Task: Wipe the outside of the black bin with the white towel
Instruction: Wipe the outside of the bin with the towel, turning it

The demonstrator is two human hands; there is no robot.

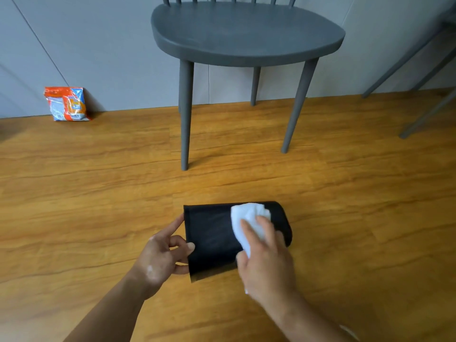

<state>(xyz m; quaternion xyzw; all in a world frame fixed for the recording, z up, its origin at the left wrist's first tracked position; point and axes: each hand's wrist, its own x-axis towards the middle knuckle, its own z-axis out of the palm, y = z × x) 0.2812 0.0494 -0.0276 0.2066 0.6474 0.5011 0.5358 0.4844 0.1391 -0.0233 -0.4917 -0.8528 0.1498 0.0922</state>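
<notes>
The black bin (212,233) lies on its side on the wooden floor, its open end towards the left. My left hand (164,253) grips the bin at that open rim, thumb on the outside and fingers at the edge. A crumpled white towel (246,218) rests on the bin's upper side, towards the closed right end. My right hand (265,257) presses flat on the towel with fingers spread over it, covering its lower part.
A grey chair (246,38) stands just beyond the bin, its front legs on the floor close behind it. Legs of a second grey chair (419,77) show at the right edge. An orange and blue packet (67,104) leans against the wall at the far left.
</notes>
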